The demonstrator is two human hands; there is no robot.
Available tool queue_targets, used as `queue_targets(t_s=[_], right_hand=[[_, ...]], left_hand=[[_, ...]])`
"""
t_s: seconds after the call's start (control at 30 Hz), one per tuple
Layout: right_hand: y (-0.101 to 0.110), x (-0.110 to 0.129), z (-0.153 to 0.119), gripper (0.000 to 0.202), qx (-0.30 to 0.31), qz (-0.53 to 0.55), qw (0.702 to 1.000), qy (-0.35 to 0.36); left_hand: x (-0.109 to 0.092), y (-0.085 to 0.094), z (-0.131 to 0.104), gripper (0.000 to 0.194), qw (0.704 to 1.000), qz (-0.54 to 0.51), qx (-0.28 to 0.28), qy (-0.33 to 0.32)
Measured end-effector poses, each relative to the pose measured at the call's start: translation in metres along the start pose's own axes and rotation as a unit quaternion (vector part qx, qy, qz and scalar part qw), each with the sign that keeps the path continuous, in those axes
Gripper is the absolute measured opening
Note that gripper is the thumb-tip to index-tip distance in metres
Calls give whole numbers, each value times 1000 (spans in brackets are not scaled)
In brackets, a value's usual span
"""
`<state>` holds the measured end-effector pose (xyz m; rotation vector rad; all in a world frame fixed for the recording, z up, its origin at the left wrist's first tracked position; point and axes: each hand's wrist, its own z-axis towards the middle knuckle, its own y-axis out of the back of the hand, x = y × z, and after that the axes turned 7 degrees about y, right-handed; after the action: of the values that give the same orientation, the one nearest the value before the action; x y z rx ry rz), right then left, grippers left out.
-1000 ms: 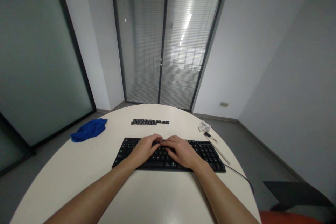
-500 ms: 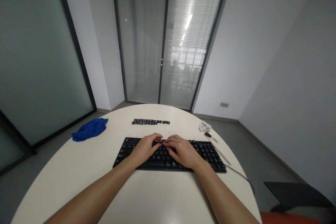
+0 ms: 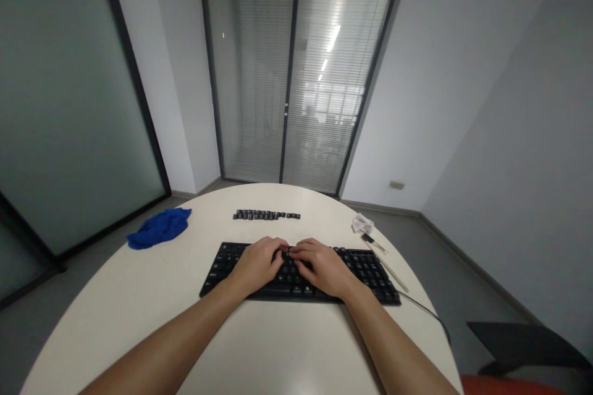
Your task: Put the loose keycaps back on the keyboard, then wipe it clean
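A black keyboard (image 3: 296,290) lies across the table in front of me, partly covered by both hands. My left hand (image 3: 260,264) rests over its left-middle keys, thumb and fingers drawn close together near the upper middle. Whatever is between those fingertips is too small or hidden to make out. Just beside it, fingertips almost meeting the left ones, my right hand (image 3: 319,265) bends over the keys with thumb and fingers apart. Beyond the keyboard, several loose black keycaps (image 3: 259,215) are lined up in rows.
The round white table (image 3: 152,296) carries a blue cloth (image 3: 160,228) at left. To the right are a crumpled white tissue (image 3: 362,223), a small black-ended tool (image 3: 368,239) and a thin pale stick (image 3: 393,273). A cable (image 3: 421,305) runs off the right edge, near a chair (image 3: 528,345).
My left thumb and fingers have drawn closer together over the keys, and that hand has shifted slightly right. My right hand stays nearly in place.
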<state>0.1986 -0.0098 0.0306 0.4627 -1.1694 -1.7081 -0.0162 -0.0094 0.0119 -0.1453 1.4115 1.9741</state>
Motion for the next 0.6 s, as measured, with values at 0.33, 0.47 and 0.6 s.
queue_targets(t_s=[0.33, 0.47, 0.6], right_hand=[[0, 3, -1, 28, 11, -1, 999, -31], [2, 5, -1, 27, 15, -4, 999, -42], [2, 7, -1, 28, 21, -7, 999, -48]], left_hand=[[-13, 9, -5, 26, 993, 108, 35, -27], [-13, 10, -8, 27, 991, 117, 46, -54], [-14, 15, -12, 29, 991, 95, 55, -82]])
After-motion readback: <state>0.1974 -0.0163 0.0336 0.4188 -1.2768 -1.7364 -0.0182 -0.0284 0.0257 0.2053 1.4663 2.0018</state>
